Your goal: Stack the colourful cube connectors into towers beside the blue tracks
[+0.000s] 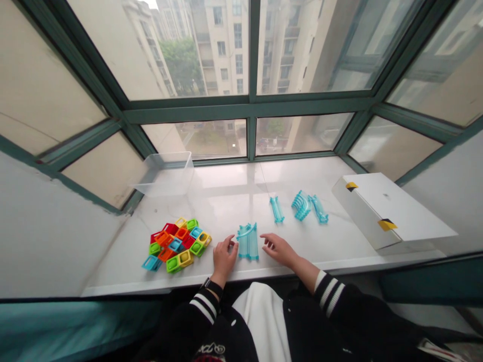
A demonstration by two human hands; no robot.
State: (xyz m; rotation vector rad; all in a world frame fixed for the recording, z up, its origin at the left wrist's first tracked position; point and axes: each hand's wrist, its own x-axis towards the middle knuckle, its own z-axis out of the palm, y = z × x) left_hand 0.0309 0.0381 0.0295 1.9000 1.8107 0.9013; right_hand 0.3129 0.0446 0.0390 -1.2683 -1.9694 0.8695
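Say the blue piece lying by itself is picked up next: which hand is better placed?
Probably the right hand: it looks empty and is nearer that lone blue piece. The left hand is farther off, on the other side of the blue cluster.

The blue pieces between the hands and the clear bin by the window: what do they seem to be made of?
Blue pieces: probably hard plastic, perhaps glossy, since they look translucent with crisp edges. Clear bin: likely smooth plastic, given its see-through walls, though glass can't be ruled out.
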